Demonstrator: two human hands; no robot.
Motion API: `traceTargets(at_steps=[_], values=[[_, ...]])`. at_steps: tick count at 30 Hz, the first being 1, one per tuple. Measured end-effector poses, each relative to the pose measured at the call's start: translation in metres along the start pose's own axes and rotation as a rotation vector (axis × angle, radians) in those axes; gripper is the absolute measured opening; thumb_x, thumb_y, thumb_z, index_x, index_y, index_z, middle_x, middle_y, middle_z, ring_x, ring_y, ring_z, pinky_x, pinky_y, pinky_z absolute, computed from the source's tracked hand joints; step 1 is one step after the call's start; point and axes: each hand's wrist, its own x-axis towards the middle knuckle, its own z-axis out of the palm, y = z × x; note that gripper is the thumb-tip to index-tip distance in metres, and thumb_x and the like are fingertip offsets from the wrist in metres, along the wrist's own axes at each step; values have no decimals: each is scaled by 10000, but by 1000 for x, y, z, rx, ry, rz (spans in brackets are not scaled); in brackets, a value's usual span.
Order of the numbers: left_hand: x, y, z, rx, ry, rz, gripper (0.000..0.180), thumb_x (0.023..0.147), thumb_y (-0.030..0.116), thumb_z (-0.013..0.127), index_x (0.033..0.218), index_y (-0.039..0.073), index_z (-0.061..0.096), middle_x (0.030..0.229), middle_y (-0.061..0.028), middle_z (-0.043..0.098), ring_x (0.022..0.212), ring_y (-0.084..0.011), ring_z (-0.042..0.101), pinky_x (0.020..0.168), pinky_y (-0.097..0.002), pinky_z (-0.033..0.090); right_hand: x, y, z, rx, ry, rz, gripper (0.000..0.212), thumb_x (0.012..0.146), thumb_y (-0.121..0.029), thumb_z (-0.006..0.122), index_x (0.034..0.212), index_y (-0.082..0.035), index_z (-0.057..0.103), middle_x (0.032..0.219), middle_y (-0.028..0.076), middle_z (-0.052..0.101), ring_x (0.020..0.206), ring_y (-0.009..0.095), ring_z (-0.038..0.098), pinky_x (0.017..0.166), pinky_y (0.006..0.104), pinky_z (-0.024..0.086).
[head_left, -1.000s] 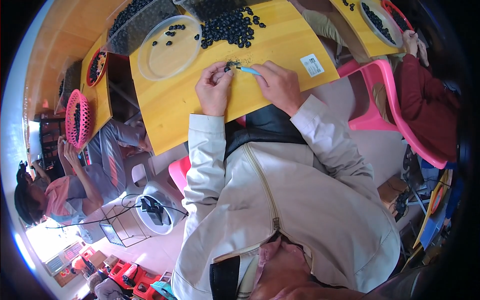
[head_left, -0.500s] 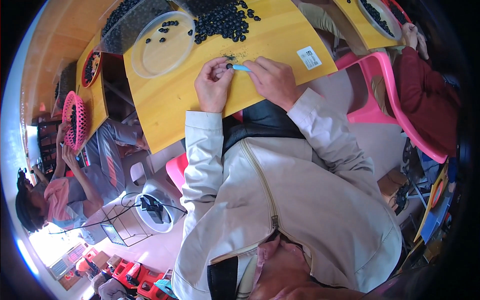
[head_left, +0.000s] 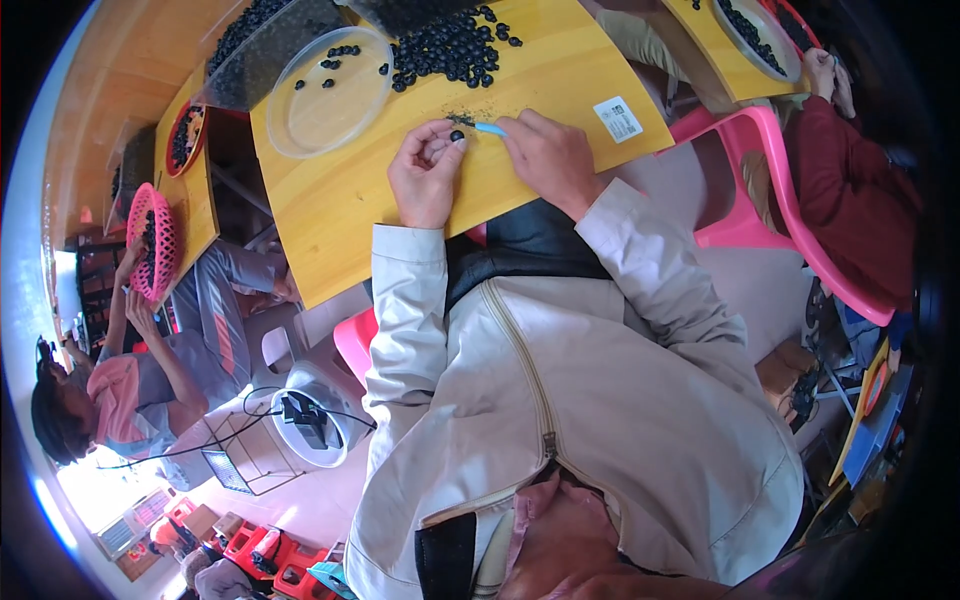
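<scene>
Between the fingertips of my left hand (head_left: pixel 424 178) is a small, round, glossy black piece (head_left: pixel 457 135); I cannot make out its kind. My right hand (head_left: pixel 552 162) grips a slim tool with a light blue handle (head_left: pixel 489 128). Its dark tip points left, just above the black piece and apart from it. Dark crumbs (head_left: pixel 484 112) lie on the yellow table (head_left: pixel 345 225) just beyond my hands. Farther back is a heap of similar black pieces (head_left: pixel 450 50). A clear round shallow tray (head_left: pixel 325 125) to its left holds several more.
A clear bin (head_left: pixel 270 50) full of black pieces stands at the far left. A white label (head_left: pixel 618 119) is stuck on the table's right side. People work at neighbouring tables, left with a pink basket (head_left: pixel 152 240), right near a pink chair (head_left: pixel 770 190).
The blue tool's tip has come away from the black piece and shifted slightly up. My right hand has moved a little away; the left keeps its pinch, with the piece more exposed.
</scene>
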Motion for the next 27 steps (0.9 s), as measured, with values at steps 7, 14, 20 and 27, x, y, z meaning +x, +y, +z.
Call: traceTargets(at_steps=[7,14,20,27], values=[[19,8,-25,231,150,154,177,895,-27,756,1070,-6,737,1000,-23,691,884,-98,649,815,-233,529,0,-1,-1,26,46,-22,100,911,-152,688,990,-104,727,808,64,623,736,296,690,622,428,561],[74,83,-34,716,347,567,170,921,44,763,1088,24,743,973,-42,722,887,-160,671,824,-272,548,-2,-2,-5,54,25,-5,132,908,-149,691,1023,-99,734,835,68,639,757,298,697,643,429,566],[-9,144,43,678,-183,825,142,896,5,687,1034,9,719,1039,-132,733,930,-273,709,797,-379,576,-4,6,-3,107,58,-36,134,900,-151,701,1024,-106,726,835,66,635,752,295,693,633,425,561],[-83,230,121,-161,-677,1053,150,921,190,643,922,75,738,846,-120,741,681,-275,704,559,-336,525,-1,-2,1,21,26,-19,106,905,-160,701,1001,-120,717,837,56,638,752,298,691,621,434,551]])
